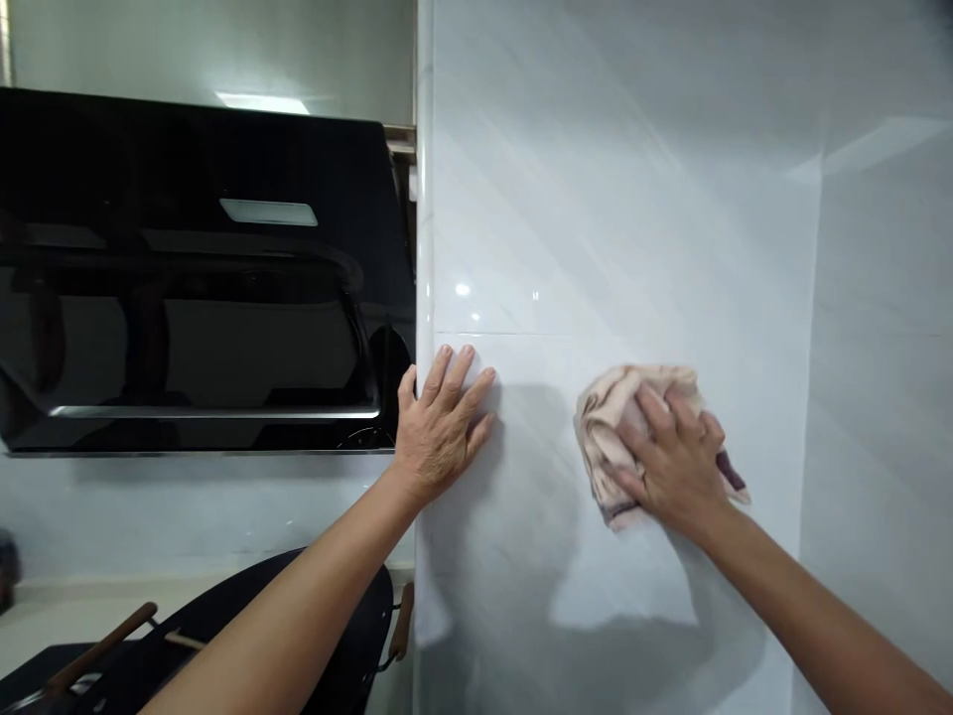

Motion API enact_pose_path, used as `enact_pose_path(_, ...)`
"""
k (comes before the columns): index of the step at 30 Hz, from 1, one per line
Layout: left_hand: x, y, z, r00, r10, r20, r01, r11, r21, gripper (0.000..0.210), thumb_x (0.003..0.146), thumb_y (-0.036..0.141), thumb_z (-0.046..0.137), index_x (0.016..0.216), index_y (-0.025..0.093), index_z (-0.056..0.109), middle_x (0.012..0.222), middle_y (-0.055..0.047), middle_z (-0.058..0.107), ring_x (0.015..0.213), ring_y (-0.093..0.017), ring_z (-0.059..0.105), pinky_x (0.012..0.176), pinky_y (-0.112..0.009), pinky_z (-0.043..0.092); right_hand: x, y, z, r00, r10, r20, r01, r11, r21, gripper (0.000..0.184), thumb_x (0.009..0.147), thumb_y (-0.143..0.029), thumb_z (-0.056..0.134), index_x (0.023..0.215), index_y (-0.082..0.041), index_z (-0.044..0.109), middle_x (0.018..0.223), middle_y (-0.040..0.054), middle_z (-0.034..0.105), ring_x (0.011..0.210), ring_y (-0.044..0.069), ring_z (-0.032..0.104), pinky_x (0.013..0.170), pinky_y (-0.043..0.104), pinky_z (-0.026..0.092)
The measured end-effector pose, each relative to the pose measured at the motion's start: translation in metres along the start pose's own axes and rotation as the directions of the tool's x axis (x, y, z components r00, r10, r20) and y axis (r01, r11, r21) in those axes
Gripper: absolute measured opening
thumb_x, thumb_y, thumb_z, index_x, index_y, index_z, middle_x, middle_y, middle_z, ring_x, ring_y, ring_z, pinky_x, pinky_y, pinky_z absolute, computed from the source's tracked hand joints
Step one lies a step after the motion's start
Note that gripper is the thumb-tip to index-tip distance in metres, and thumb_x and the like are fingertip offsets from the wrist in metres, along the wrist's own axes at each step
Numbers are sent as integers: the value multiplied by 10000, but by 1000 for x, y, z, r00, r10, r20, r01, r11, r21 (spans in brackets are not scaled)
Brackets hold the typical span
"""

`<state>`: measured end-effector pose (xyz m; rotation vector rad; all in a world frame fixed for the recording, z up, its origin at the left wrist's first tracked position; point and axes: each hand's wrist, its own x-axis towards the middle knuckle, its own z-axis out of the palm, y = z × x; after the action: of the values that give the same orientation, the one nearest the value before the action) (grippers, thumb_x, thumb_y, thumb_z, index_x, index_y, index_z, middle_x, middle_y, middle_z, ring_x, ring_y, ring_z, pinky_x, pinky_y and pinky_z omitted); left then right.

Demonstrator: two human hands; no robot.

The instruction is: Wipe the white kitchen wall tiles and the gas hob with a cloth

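Against the white tiled wall (625,248), my right hand (674,462) presses a crumpled, pale pink cleaning cloth (607,417) with brown lines and a dark purple corner. Its fingers are spread and bent over the cloth, which bunches up around them. To the left, my left hand (443,427) rests with fingers spread at the wall's outer edge, beside the black range hood (298,328). Nothing is held in it.
Below the hood, a dark wok (357,616) with wooden handles (402,621) sits on the stove, partly hidden by my left forearm. A second wall (879,397) meets the tiled one in a corner at the right.
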<state>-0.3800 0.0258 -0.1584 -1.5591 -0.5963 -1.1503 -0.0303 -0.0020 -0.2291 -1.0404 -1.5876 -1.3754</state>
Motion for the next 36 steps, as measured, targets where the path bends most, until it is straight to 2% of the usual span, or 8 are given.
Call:
enact_pose_path(4, -3, 0, 1, 999, -20, 37, 20, 1000, -9, 535, 1038, 424, 530, 1540, 254, 460, 1638, -125, 489, 1586, -307, 356, 1280, -521, 162, 103, -6, -8, 993, 72, -97, -70, 997, 22, 630, 1014, -614, 494, 1542, -275, 540, 1721, 116, 190, 1553, 451, 144, 1176, 710, 141)
enact_pose_path(8, -9, -2, 5, 996, -81, -41, 78, 995, -68, 662, 1046, 456, 492, 1636, 265, 262, 1731, -155, 308, 1649, -292, 199, 1273, -517, 231, 187, -43, -6, 989, -6, -147, 23, 993, 114, 660, 1017, -557, 545, 1611, -286, 445, 1731, 88, 160, 1568, 451, 87, 1188, 738, 111)
enact_pose_path(11, -14, -3, 5, 987, -77, -138, 67, 995, -75, 727, 1043, 449, 478, 1669, 297, 140, 1792, -134, 72, 1674, -302, 49, 1285, -540, 218, 225, -78, -4, 977, -122, -172, 150, 975, 164, 633, 1034, -518, 556, 1610, -282, 442, 1730, 70, 165, 1576, 432, 60, 1211, 734, 62)
enact_pose_path(14, -15, -2, 3, 980, -84, -183, 70, 994, -80, 747, 1041, 439, 466, 1673, 319, 87, 1799, -103, -27, 1675, -300, 2, 1295, -536, 196, 235, -111, -4, 962, -223, -154, 251, 949, 190, 586, 1034, -464, 598, 1577, -277, 483, 1727, 63, 185, 1583, 418, 70, 1244, 712, 46)
enact_pose_path(21, -23, 6, -11, 990, -135, -50, 122, 970, -209, 649, 1069, 455, 398, 1662, 268, 210, 1769, -145, 194, 1665, -296, 115, 1311, -516, 117, 165, -153, 5, 933, -328, -148, 356, 900, 250, 573, 1072, -344, 506, 1629, -282, 389, 1691, 68, 287, 1609, 372, 56, 1283, 709, 104)
enact_pose_path(28, -73, 41, -33, 990, 43, 137, -12, 975, -220, 687, 990, 597, 555, 1590, 284, 435, 1686, -145, 399, 1588, -325, 303, 1273, -462, 194, 53, -179, 8, 976, -219, -9, 219, 972, 79, 607, 1038, -371, 531, 1617, -214, 440, 1666, 137, 327, 1595, 399, 96, 1262, 686, 182)
enact_pose_path(32, -86, 55, -25, 986, 119, 118, -90, 970, -227, 821, 891, 768, 588, 1557, 296, 504, 1636, -115, 491, 1575, -349, 313, 1305, -469, 112, 15, -187, 8, 993, -101, 66, 97, 993, 63, 610, 985, -307, 568, 1582, -208, 491, 1656, 147, 338, 1583, 427, 95, 1221, 689, 271)
enact_pose_path(36, -99, 62, -11, 983, 167, 78, -143, 959, -246, 798, 928, 771, 519, 1547, 267, 530, 1640, -64, 498, 1642, -296, 195, 1342, -447, 32, -12, -183, 5, 989, -64, 132, 47, 991, 128, 543, 1007, -398, 603, 1515, -211, 561, 1648, 154, 344, 1573, 436, 127, 1173, 699, 363)
